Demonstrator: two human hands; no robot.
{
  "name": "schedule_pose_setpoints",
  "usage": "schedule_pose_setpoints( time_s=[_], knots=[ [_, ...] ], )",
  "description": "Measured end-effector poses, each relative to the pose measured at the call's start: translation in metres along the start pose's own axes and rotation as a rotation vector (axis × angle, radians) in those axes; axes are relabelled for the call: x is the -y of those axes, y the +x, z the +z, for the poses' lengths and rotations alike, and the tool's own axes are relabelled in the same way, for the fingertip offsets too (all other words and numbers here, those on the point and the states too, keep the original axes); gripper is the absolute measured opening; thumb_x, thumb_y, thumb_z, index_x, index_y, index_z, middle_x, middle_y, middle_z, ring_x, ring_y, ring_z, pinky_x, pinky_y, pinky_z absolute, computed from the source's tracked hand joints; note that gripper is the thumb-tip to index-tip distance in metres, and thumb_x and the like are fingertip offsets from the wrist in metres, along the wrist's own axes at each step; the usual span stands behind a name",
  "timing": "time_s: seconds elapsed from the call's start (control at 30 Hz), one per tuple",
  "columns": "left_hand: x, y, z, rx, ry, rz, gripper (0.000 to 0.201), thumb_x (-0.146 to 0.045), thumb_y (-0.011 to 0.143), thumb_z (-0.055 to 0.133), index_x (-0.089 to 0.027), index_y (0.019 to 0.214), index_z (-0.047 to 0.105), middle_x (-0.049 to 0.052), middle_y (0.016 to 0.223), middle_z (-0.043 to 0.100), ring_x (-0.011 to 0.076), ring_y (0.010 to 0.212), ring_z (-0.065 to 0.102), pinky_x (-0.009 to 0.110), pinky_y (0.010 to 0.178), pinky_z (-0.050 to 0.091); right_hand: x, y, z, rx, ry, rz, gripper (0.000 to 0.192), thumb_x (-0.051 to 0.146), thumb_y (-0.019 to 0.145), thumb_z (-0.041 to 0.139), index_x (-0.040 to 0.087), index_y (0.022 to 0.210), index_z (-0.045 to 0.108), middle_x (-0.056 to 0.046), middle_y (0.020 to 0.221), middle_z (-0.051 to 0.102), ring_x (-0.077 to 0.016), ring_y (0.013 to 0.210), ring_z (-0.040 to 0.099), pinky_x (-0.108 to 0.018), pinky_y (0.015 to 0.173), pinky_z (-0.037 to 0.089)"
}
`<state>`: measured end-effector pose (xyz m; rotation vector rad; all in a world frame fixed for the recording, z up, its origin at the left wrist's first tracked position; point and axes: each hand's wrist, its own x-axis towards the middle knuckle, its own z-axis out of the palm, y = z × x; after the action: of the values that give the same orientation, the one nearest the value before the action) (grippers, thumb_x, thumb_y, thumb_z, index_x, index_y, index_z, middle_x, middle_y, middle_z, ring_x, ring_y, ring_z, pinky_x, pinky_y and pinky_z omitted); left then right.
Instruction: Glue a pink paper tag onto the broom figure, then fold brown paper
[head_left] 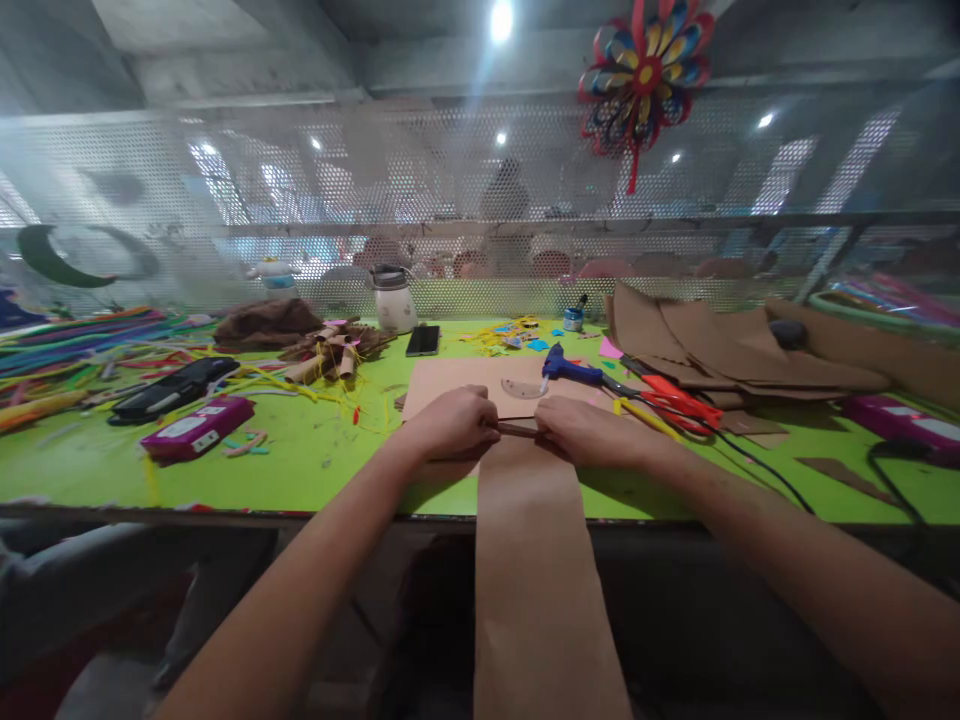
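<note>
Brown paper strip (536,560): long axis runs from tabletop (315,460) edge toward viewer; rolled far end pinched equally between both hands, left hand (454,420), right hand (589,432).

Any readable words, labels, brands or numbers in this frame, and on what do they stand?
No text can be read.
Magenta box, left of the left hand: white label, print blurred.
Second magenta box, far right: white patches, too blurred.
Small blue-capped bottle: label too small.
White jar: nothing legible.
Brown paper strip under both hands, right hand included: blank.
</note>
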<state>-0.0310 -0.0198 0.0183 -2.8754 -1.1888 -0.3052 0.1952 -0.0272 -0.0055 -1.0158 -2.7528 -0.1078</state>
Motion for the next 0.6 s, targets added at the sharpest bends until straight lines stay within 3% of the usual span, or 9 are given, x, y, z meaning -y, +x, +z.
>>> schedule_pose_setpoints(
  time_s=[0.33, 0.6],
  knots=[
    [0.002, 0.008, 0.016, -0.054, 0.278, 0.225, 0.02, -0.017, 0.074, 0.05, -0.015, 0.061, 0.064, 0.008, 0.067, 0.056, 0.0178, 0.066, 0.049, 0.031, 0.067, 0.039, 0.016, -0.009, 0.006, -0.086, -0.205, -0.026, 0.014, 0.017, 0.088, 0.043, 0.013, 0.083, 0.055, -0.011, 0.087, 0.056, -0.0213, 0.082, 0.048, -0.032, 0.07, 0.038],
    [-0.013, -0.005, 0.013, -0.098, 0.373, 0.199, 0.014, -0.012, 0.073, 0.051, -0.013, 0.066, 0.063, 0.011, 0.074, 0.054, 0.0216, 0.073, 0.047, 0.034, 0.066, 0.039, 0.019, -0.012, 0.004, -0.093, -0.245, 0.001, 0.012, 0.015, 0.087, 0.046, 0.012, 0.082, 0.056, -0.011, 0.085, 0.056, -0.0206, 0.078, 0.047, -0.029, 0.062, 0.033]
  ],
)
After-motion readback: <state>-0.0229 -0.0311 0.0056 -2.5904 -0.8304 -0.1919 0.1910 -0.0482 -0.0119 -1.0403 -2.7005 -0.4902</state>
